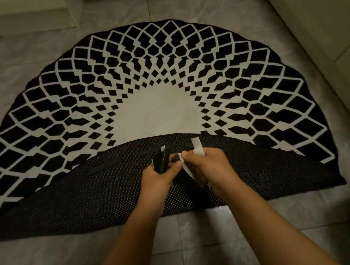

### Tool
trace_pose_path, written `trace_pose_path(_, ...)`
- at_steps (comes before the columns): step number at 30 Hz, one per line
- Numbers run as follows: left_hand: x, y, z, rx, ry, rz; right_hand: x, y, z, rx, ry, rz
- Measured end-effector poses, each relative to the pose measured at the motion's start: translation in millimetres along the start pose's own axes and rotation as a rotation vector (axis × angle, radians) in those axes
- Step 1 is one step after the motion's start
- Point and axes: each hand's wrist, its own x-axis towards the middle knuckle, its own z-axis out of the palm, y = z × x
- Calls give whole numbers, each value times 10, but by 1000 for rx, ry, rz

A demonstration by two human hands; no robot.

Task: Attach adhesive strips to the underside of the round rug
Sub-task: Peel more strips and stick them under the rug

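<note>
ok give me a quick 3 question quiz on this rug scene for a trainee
1. True or false: the rug lies fully flat, pattern side up.
2. Which hand grips the dark adhesive strips? A) left hand B) right hand
3. Fill in: the near part is folded over, showing the dark mesh ___.

Key: 1. false, the near part is folded over. 2. A; the right hand holds white backing strips. 3. underside.

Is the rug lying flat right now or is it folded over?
Folded. The near half of the round rug is flipped over the far half, so its dark mesh underside faces up, with black strips stuck near the folded-over edge.
</note>
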Motion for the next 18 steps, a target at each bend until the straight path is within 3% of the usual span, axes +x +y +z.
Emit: trace_pose_path(18, 20, -111, -71, -92, -33, 5, 0, 38, 103, 62, 23, -15)
